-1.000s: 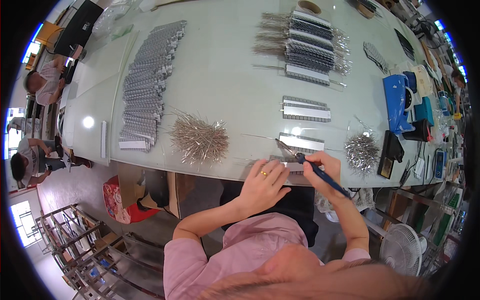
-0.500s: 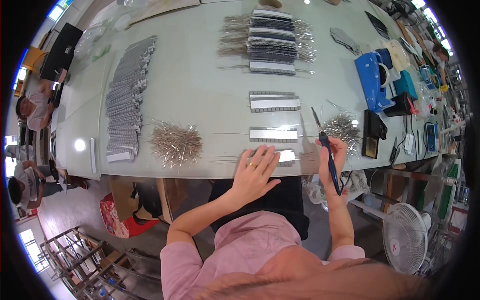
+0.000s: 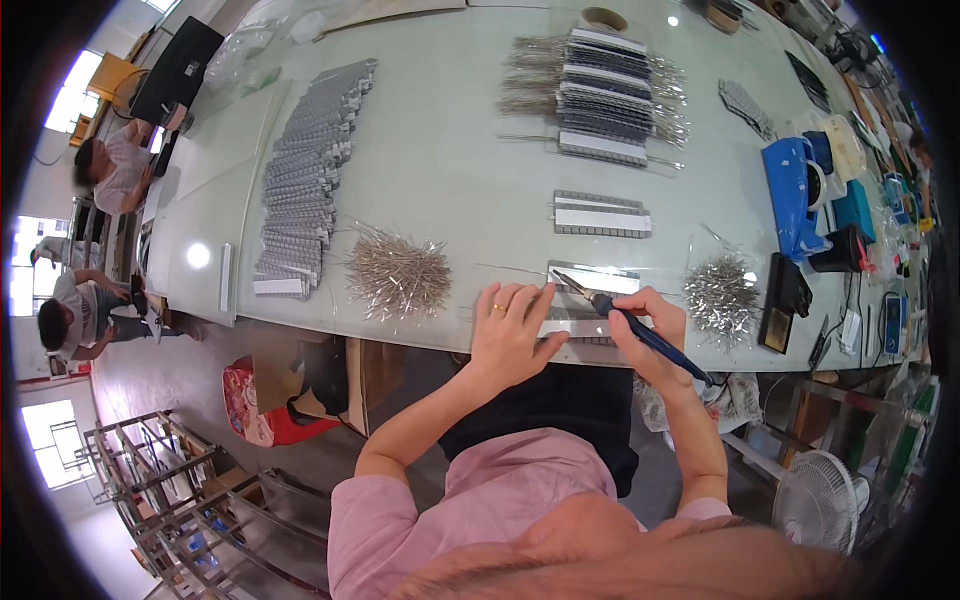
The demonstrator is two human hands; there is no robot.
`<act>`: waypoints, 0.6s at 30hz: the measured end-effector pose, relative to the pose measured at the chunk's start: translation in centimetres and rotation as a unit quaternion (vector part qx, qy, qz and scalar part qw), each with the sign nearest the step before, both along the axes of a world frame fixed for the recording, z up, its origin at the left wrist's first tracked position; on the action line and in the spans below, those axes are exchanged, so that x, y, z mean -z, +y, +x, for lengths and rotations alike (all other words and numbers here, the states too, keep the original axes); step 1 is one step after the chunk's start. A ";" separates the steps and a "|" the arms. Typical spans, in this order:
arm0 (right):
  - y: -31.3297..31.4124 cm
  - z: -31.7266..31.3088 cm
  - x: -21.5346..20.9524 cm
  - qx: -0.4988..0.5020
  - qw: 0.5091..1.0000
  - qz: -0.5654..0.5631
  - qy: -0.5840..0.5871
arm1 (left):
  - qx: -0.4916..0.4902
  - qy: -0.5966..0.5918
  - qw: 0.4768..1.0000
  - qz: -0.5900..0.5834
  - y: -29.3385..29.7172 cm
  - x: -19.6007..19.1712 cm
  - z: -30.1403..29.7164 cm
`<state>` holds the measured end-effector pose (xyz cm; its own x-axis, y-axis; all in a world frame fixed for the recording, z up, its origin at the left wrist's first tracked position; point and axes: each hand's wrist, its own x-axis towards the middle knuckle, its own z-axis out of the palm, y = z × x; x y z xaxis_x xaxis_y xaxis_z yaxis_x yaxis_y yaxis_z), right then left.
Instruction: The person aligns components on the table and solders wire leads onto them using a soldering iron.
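Observation:
My right hand (image 3: 655, 330) is closed around the dark blue handle of a soldering iron (image 3: 650, 338). The iron slants to the left, and its tip lies over the left end of a grey segmented strip with a white band (image 3: 610, 278). Whether the tip touches cannot be told. Fingers stretched flat, my left hand (image 3: 508, 335) rests beside the iron's tip, on the left end of a nearer strip (image 3: 580, 326) and its thin wires. Nothing shows gripped in it. Farther back lies another pair of grey strips (image 3: 602, 215).
Bundles of wire leads lie left (image 3: 400, 275) and right (image 3: 722, 300). A long stack of grey strips (image 3: 305, 180) and a stack of wired strips (image 3: 605, 95) lie beyond. At right are an iron stand (image 3: 780, 305) and a blue tape dispenser (image 3: 790, 195). A fan (image 3: 815, 500) stands below.
My right hand has swung the soldering iron from upright at the strips' right end to slanting left across them. The left hand stays spread at their left end. The whole view has shifted.

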<state>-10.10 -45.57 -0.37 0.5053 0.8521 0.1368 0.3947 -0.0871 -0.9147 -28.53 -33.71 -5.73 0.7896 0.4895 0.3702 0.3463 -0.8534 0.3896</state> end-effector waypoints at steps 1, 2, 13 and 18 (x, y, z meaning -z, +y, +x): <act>0.3 0.0 0.0 -0.009 1.000 0.006 -0.011 | 0.001 -0.004 1.000 0.000 0.1 0.0 0.0; 0.6 0.0 -0.1 -0.018 0.999 0.012 -0.023 | -0.001 -0.005 1.000 -0.002 0.1 0.0 0.0; 2.3 0.2 -0.6 -0.042 0.998 -0.034 -0.023 | -0.002 -0.007 1.000 0.001 0.4 -0.1 0.1; 2.8 0.2 -1.2 -0.062 0.995 -0.023 -0.071 | -0.003 -0.001 1.000 -0.005 0.5 0.0 -0.1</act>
